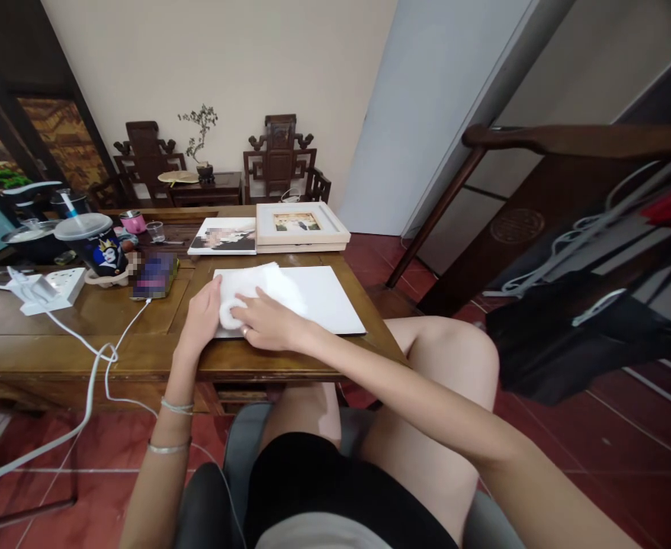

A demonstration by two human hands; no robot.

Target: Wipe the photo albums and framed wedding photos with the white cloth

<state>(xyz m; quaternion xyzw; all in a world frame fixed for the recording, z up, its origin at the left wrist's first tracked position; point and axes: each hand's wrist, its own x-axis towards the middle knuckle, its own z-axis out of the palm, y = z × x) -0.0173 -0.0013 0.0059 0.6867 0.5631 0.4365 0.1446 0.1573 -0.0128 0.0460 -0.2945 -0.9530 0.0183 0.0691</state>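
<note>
Both grips rest on a soft white cloth (255, 288): the left hand (203, 314) cups its near-left edge with fingers curled against it, and the right hand (268, 320) lies flat on top, fingers spread and pressing down. That cloth sits bunched on the left part of a flat white rectangular board (324, 301), which lies on the brown wooden bench (141, 347), with a pale wooden picture frame (301, 225) just behind.

A soft, fluffy white cloth (255, 290) is seen on a smooth, matt white board (318, 297). The board is laid on a polished brown wooden table (141, 351) with a slight sheen. Behind the board, a pale matt wooden frame (301, 225) and a glossy printed photo (224, 236) are seen.
</note>
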